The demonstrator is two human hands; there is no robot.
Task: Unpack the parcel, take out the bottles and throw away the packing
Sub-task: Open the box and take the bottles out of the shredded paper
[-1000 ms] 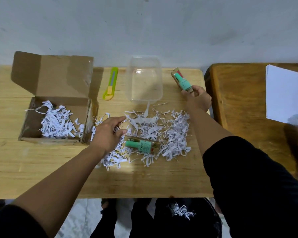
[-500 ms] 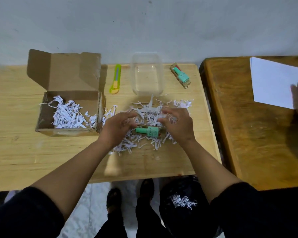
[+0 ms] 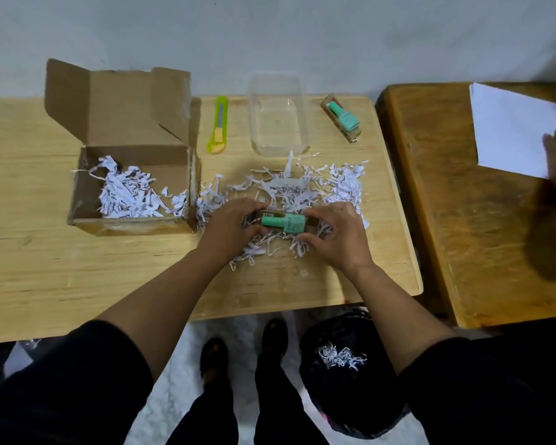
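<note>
Both hands are down in the shredded paper (image 3: 305, 194) spread across the middle of the light wooden table (image 3: 77, 277). The left hand (image 3: 230, 228) and right hand (image 3: 337, 236) each pinch one end of a mint-green bottle (image 3: 283, 221) in its clear-fronted pack, held lying sideways just over the shreds. A second packed bottle (image 3: 342, 118) lies at upper right of the table, beside an empty clear tub (image 3: 280, 114) and a green box cutter (image 3: 219, 128). The open cardboard box (image 3: 132, 187) at left holds more shreds. Lower down, a black bin bag (image 3: 350, 374) on the floor has some shreds inside.
</note>
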